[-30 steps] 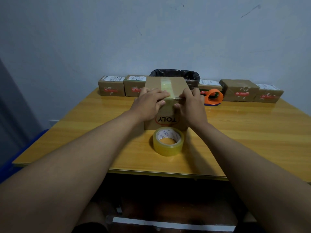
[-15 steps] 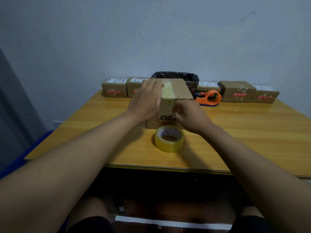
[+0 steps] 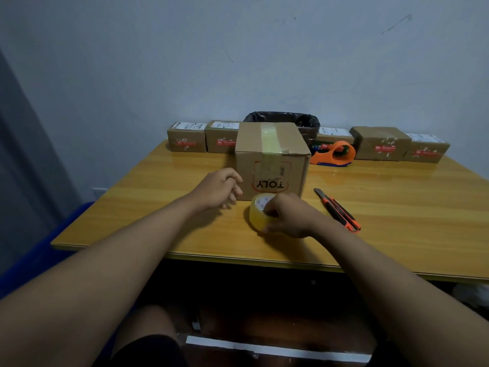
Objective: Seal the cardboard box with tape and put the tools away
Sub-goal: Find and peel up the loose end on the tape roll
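Note:
The cardboard box (image 3: 275,160) stands upright in the middle of the table, with clear tape running over its top and down the front face. Just in front of it lies the yellowish tape roll (image 3: 258,213), and my right hand (image 3: 288,217) grips it with fingers in its core. My left hand (image 3: 218,189) hovers loosely curled beside the box's lower left corner, holding nothing. An orange and black utility knife (image 3: 338,210) lies on the table to the right of my right hand.
An orange tape dispenser (image 3: 334,153) sits behind the box to the right. A row of small sealed parcels (image 3: 381,143) and a black-lined bin (image 3: 283,120) line the far edge by the wall. The wooden table (image 3: 397,207) has its front edge near me.
Both hands have come off the top of the box. My right hand dropped onto the tape roll and took hold of it; my left hand lowered to the box's left side.

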